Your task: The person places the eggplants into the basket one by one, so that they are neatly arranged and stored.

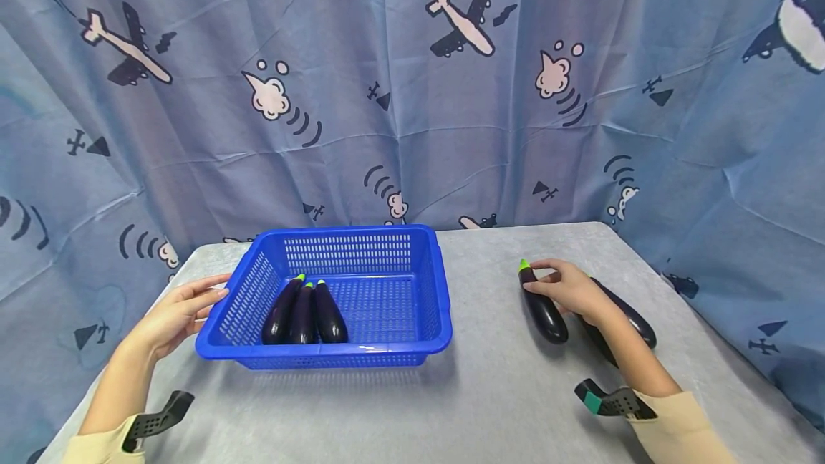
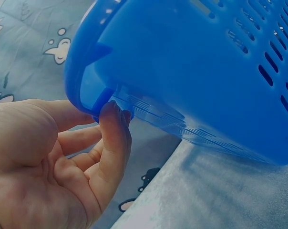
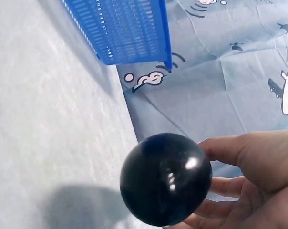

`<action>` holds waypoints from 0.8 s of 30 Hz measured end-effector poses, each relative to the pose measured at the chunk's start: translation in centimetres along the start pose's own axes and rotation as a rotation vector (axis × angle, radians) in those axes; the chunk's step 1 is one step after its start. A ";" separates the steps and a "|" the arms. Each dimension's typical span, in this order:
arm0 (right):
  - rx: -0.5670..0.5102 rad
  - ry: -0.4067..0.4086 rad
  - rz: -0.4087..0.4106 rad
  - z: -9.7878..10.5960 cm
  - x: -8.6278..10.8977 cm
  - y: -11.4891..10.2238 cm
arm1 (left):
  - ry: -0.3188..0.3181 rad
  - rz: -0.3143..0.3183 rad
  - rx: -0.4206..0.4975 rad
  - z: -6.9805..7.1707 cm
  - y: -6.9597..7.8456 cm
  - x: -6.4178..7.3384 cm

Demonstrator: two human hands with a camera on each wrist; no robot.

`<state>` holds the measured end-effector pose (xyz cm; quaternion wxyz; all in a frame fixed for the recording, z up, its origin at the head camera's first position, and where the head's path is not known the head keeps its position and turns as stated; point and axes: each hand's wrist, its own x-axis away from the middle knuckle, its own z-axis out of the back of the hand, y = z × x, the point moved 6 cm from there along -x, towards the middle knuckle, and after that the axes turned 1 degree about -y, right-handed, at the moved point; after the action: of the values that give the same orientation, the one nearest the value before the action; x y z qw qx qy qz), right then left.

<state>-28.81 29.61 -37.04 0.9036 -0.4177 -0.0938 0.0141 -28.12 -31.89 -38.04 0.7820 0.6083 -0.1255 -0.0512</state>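
Observation:
My right hand (image 1: 576,292) pinches a dark purple eggplant (image 1: 545,315) near its green stem end, right of the basket. In the right wrist view the round, glossy bottom end of this eggplant (image 3: 158,186) faces the camera, with a shadow on the table beside it. At the left side, my left hand (image 1: 172,315) holds the rim of a blue plastic basket (image 1: 335,351). Its fingertips (image 2: 114,121) and thumb close on that rim in the left wrist view. Inside the basket, three eggplants (image 1: 303,317) lie side by side toward the left, stems pointing away.
Two more eggplants lie on the table under my right forearm, one (image 1: 634,321) to its right and another (image 1: 598,339) partly hidden by it. The grey table (image 1: 490,392) ends at a blue curtain (image 1: 361,127) printed with planes.

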 end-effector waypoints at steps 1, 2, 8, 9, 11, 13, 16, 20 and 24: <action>-0.007 -0.003 0.000 0.0 0.0 -0.2 | 0.002 0.000 0.001 0.0 0.0 0.0; -0.013 -0.004 0.000 0.0 0.0 -0.3 | 0.003 -0.001 0.002 0.1 0.0 0.0; -0.028 -0.002 0.006 0.0 0.0 -1.1 | 0.011 -0.009 -0.001 0.2 0.2 0.1; -0.030 -0.003 0.007 0.0 0.1 -1.2 | 0.012 -0.010 -0.001 0.2 0.2 0.1; -0.036 -0.004 0.010 0.0 0.1 -1.5 | 0.014 -0.012 0.001 0.3 0.2 0.1; -0.039 -0.003 0.015 0.0 0.2 -1.7 | 0.016 -0.012 0.006 0.3 0.2 0.1; -0.039 -0.002 0.027 0.0 0.4 -1.9 | 0.014 -0.012 0.014 0.3 0.1 0.2; -0.029 0.000 0.044 -0.1 0.7 -2.1 | 0.004 -0.016 0.019 0.1 0.0 0.2; -0.023 0.009 0.058 0.0 1.1 -2.7 | -0.002 -0.021 0.019 0.1 -0.2 0.1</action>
<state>-27.88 27.94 -34.85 0.8983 -0.4307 -0.0778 0.0376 -28.03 -32.01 -38.17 0.7755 0.6170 -0.1203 -0.0586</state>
